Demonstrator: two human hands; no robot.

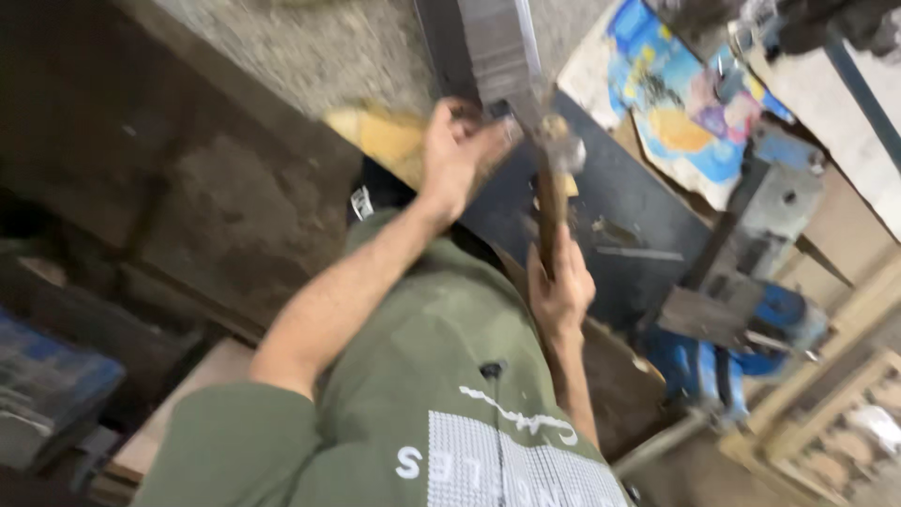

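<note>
Two hands in frame, both mine, both up at the bench; view is tilted and motion-blurred. Far left: a dark blue-grey case (42,385) sits low in shadow, detail lost. Beside it a pale wooden board (183,404) lies along the floor, next to a rough, dark concrete wall (216,207). My olive-green shirt (441,394) fills the lower middle of the view. My left forearm runs up and to the right from it, and my left hand (457,150) is closed, fingers curled down onto the lower end of a flat grey metal strip (493,47) that runs off the top edge; the grip is firm, though I cannot tell exactly how the fingertips wrap it through the blur. A yellowish patch (389,131) shows just left of that hand, on the bench edge. Just right of the hand is the hammer (554,178): its rounded metal head sits close by the strip's lower end and my left fingers, whether touching I cannot tell, and its wooden handle runs down into my right hand (560,286), which is shut tight around the handle's lower part. Both hands work over a dark metal bench top (610,202), scuffed. Right of it, a blue bench vise (751,310) with a grey body stands at the bench's edge. Above the vise, a bright printed sheet (676,122), blue and yellow, lies crumpled. Bottom right: pale wooden frames (835,422), stacked, blurred.
</note>
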